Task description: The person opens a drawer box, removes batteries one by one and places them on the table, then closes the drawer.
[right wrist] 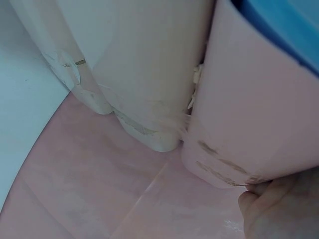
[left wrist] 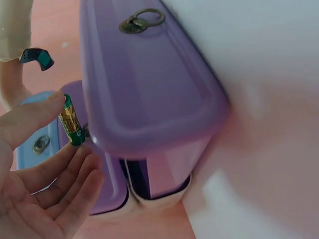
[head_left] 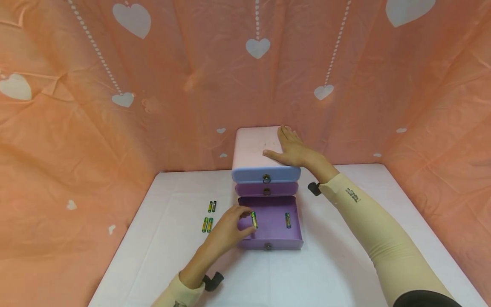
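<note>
My left hand [head_left: 229, 228] pinches a green and gold battery [head_left: 254, 220] between thumb and fingertip, above the left part of an open purple drawer [head_left: 284, 244]. In the left wrist view the same battery [left wrist: 72, 121] stands tilted between thumb and finger, with the other fingers loosely bent. A second battery [head_left: 288, 220] lies in the drawer's right part. My right hand [head_left: 291, 149] rests with spread fingers on the pink top of the small drawer cabinet [head_left: 251, 147]. Part of that hand [right wrist: 281, 211] shows at the cabinet's edge in the right wrist view.
Several batteries [head_left: 207, 224] lie in two pairs on the white table [head_left: 172, 221], left of the cabinet. Above the pulled-out drawer are a closed purple drawer [head_left: 249, 189] and a blue one [head_left: 249, 175], each with a ring pull. An orange cloth with hearts [head_left: 199, 85] hangs behind.
</note>
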Demonstrator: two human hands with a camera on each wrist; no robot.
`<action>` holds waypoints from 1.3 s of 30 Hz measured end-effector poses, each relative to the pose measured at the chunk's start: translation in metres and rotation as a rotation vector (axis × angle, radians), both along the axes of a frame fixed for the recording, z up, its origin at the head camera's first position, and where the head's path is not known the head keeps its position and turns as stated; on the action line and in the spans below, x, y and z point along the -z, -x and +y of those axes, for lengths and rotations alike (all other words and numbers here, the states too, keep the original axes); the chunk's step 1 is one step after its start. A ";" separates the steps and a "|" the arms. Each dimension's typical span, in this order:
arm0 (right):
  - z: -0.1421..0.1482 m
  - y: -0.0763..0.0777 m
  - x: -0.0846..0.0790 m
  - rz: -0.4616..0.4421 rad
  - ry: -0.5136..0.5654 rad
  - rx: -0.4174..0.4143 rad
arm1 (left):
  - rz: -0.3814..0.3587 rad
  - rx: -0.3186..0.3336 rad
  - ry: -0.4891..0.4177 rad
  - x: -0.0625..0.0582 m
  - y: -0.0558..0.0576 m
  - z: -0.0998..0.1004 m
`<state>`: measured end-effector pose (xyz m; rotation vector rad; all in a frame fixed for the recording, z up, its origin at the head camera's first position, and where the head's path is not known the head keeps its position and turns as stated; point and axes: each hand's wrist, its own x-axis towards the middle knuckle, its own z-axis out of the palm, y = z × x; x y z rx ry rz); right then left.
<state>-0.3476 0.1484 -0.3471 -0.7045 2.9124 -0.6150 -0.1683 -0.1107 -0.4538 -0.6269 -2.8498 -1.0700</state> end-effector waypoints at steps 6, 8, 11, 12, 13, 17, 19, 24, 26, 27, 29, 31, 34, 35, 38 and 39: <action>-0.001 -0.001 0.001 -0.002 0.002 -0.002 | 0.018 -0.011 0.004 -0.004 -0.004 -0.013; -0.001 -0.001 0.000 -0.006 0.007 -0.003 | 0.014 -0.012 0.002 -0.005 -0.004 -0.018; -0.001 -0.001 0.000 -0.011 0.003 -0.002 | 0.000 -0.016 -0.004 -0.005 -0.006 -0.025; 0.000 -0.001 0.000 -0.012 0.001 -0.002 | -0.006 -0.016 -0.005 -0.005 -0.006 -0.027; 0.000 -0.001 0.000 -0.013 -0.001 -0.002 | -0.011 -0.013 -0.006 -0.005 -0.007 -0.030; 0.000 0.000 0.001 -0.010 0.002 -0.005 | -0.025 -0.003 0.013 -0.005 -0.008 -0.040; 0.000 0.000 0.000 -0.006 0.005 -0.008 | -0.022 0.012 0.024 -0.004 -0.008 -0.045; 0.000 0.000 0.001 0.000 0.003 -0.013 | -0.006 0.071 0.032 -0.002 -0.009 -0.059; 0.000 -0.001 0.001 0.000 0.002 -0.014 | -0.006 0.090 0.030 -0.001 -0.009 -0.065; 0.000 -0.001 0.001 -0.001 0.003 -0.014 | -0.005 0.095 0.035 -0.001 -0.009 -0.068; 0.000 -0.001 0.000 -0.001 0.006 -0.014 | -0.011 0.106 0.036 0.000 -0.009 -0.073; 0.000 -0.002 0.000 -0.003 0.011 -0.016 | -0.016 0.112 0.037 0.001 -0.009 -0.079; 0.001 -0.002 0.000 -0.004 0.016 -0.017 | -0.021 0.124 0.046 0.003 -0.009 -0.087; 0.001 -0.001 0.001 -0.005 0.016 -0.018 | -0.018 0.125 0.056 0.003 -0.009 -0.090; 0.002 -0.002 0.001 -0.011 0.016 -0.017 | -0.019 0.139 0.067 0.006 -0.009 -0.097; 0.002 -0.001 0.001 -0.013 0.017 -0.016 | -0.020 0.144 0.068 0.006 -0.009 -0.100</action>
